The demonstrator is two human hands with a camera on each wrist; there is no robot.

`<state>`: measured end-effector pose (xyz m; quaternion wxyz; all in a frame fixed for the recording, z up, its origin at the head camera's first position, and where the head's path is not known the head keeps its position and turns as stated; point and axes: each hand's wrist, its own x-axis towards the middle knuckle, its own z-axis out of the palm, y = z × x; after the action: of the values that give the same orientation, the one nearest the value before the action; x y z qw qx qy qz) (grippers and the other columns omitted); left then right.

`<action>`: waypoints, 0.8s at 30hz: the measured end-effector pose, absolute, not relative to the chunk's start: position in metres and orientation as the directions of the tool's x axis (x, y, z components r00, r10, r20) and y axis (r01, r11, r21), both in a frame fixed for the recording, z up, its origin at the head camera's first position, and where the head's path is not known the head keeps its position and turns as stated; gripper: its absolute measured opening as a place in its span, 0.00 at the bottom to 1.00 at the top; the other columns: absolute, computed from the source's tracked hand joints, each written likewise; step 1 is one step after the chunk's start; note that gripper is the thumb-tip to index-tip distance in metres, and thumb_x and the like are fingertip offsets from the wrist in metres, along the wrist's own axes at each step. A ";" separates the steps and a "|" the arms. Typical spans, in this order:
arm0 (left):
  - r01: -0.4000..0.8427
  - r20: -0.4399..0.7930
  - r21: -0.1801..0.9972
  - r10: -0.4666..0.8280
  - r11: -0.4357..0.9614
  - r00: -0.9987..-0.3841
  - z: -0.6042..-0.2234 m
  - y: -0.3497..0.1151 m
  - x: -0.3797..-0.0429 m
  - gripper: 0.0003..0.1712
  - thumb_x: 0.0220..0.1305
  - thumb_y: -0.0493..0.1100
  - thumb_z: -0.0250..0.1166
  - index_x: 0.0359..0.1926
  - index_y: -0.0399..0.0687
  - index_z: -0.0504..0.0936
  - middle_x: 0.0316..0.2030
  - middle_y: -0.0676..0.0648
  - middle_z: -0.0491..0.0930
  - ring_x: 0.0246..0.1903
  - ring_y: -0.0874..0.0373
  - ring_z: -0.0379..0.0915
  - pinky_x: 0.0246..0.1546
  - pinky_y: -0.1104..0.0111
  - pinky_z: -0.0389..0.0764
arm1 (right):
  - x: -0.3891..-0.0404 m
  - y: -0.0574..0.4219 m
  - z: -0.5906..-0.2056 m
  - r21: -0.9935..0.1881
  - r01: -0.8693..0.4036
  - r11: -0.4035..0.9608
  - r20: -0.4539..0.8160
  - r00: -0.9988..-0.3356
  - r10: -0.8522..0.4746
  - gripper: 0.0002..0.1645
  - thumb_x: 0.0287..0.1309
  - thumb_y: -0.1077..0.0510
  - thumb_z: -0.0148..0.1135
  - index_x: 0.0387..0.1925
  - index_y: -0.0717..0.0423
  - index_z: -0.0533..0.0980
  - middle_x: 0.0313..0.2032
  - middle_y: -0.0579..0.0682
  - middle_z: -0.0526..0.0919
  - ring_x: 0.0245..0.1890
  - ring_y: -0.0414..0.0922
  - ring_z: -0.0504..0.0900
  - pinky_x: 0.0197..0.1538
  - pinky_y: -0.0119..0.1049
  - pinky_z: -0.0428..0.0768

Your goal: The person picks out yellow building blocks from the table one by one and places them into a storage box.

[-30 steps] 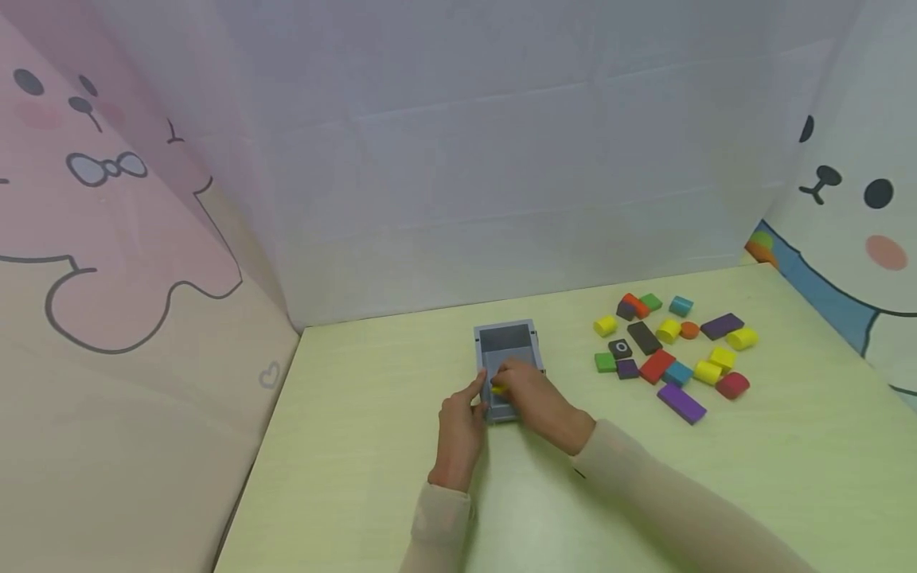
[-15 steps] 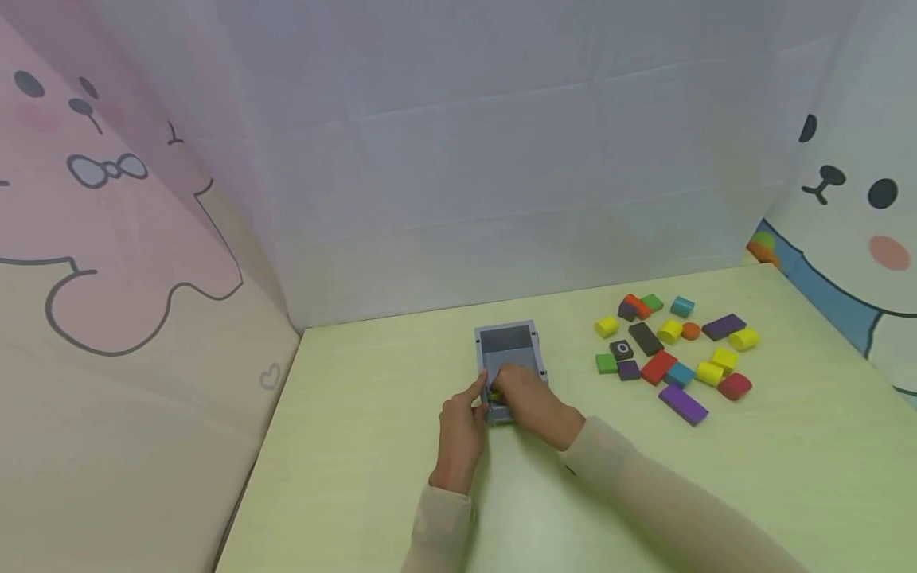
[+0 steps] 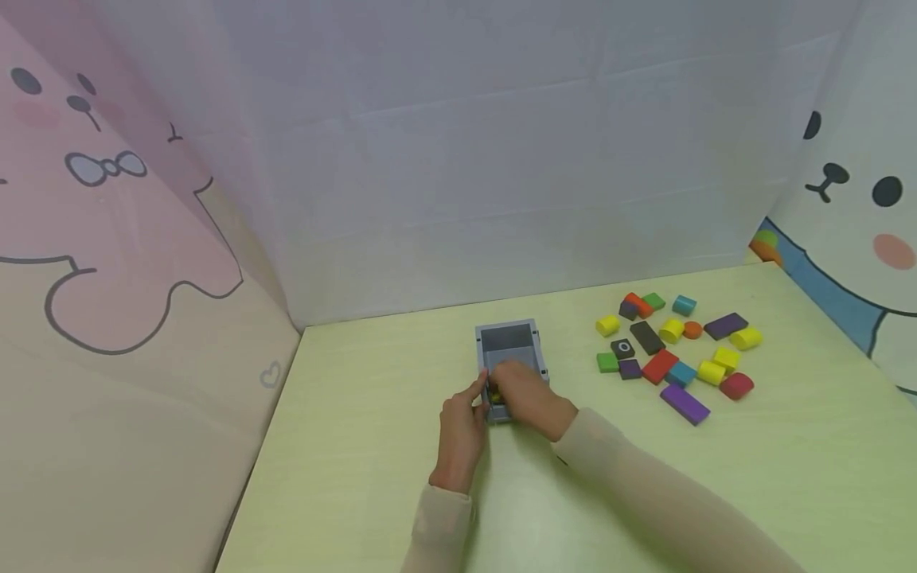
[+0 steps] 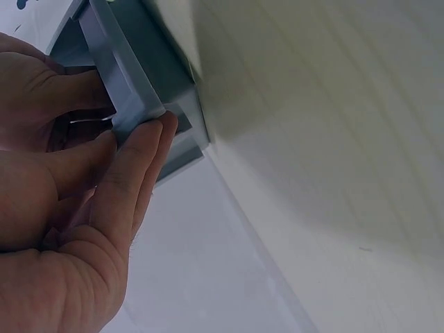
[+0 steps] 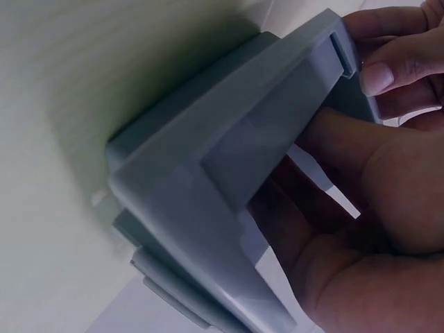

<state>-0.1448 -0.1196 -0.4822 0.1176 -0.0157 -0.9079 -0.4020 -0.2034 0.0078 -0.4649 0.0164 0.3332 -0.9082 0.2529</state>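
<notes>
The relation that matters seems to be depth: a small yellow block (image 3: 495, 395) sits low inside the grey, open-topped plastic box (image 3: 505, 325), toward its near end by the left wall, just under the right hand (image 3: 530, 394). That hand is the nearer — it reaches in with fingers bent downward, though whether they pinch the block cannot be told. The block's long axis is hidden; the box's runs away from the person. The left hand (image 3: 461, 430) lies against the box's left side near the close corner, fingers fairly straight. On the pale table (image 3: 358, 398), to the box's right, nineteen loose pieces — five mostly rounded yellow pieces (image 3: 672, 330), four purple blocks (image 3: 684, 403), two green blocks (image 3: 607, 362), two blue pieces (image 3: 680, 374), two red pieces (image 3: 660, 366), two orange pieces (image 3: 692, 329), two black blocks (image 3: 647, 337).
</notes>
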 end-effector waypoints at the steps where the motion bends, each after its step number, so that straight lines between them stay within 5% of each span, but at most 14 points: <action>1: 0.121 0.225 0.726 -0.067 0.678 -0.972 -0.482 -0.120 -0.145 0.31 0.53 0.28 0.63 0.58 0.54 0.72 0.49 0.40 0.75 0.14 0.64 0.52 0.15 0.70 0.61 | -0.204 0.007 -0.464 -0.452 -0.609 0.652 0.190 -0.780 -0.597 0.13 0.43 0.75 0.59 0.24 0.55 0.77 0.21 0.45 0.75 0.25 0.42 0.71 0.32 0.40 0.74; 24: 0.123 0.216 0.732 -0.057 0.670 -0.975 -0.482 -0.121 -0.144 0.32 0.53 0.29 0.63 0.58 0.55 0.71 0.41 0.37 0.79 0.11 0.67 0.47 0.13 0.71 0.59 | -0.208 0.007 -0.463 -0.475 -0.593 0.651 0.160 -0.785 -0.598 0.12 0.48 0.75 0.56 0.28 0.57 0.76 0.25 0.49 0.78 0.26 0.42 0.73 0.32 0.39 0.75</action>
<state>-0.1440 -0.1206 -0.4817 0.1110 -0.0183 -0.9071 -0.4056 -0.2076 0.0074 -0.4635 -0.0054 0.3277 -0.9084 0.2595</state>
